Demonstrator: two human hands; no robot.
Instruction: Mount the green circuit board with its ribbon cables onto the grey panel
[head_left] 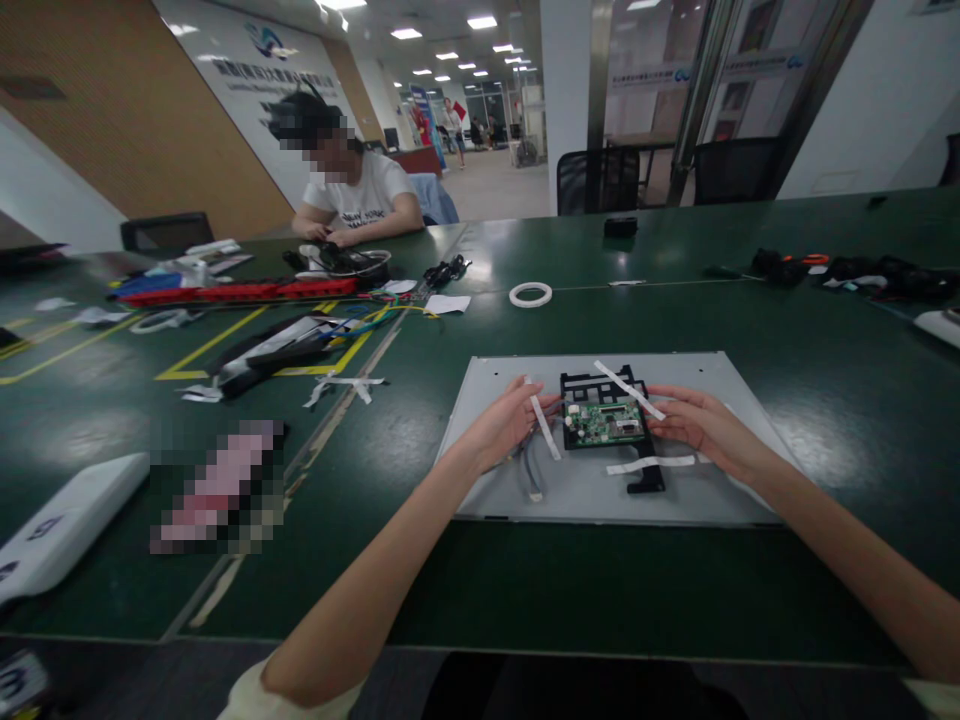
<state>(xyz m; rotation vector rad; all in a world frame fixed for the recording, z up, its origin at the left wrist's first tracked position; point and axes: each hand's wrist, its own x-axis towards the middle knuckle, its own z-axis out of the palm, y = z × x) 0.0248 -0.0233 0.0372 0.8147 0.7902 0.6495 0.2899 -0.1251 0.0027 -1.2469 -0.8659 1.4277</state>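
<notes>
A flat grey metal panel (720,500) lies on the table in front of me. Over its middle is a black plastic bracket (646,478) carrying a green circuit board (607,424). My left hand (514,415) has its fingers bent at the bracket's left edge, beside a grey cable (533,475) with a white connector. At the opposite edge, my right hand (697,430) grips the bracket, its fingertips partly behind it. White tape strips lie near the left fingers (546,430), across the upper right corner (628,390) and over the lower arm (651,464).
A tape roll (530,295) lies beyond the panel. To the left are a phone-like blurred object (225,485), a white device (71,525), tape scraps (349,385) and a red strip (277,290) with wires. A person (356,190) sits across the table.
</notes>
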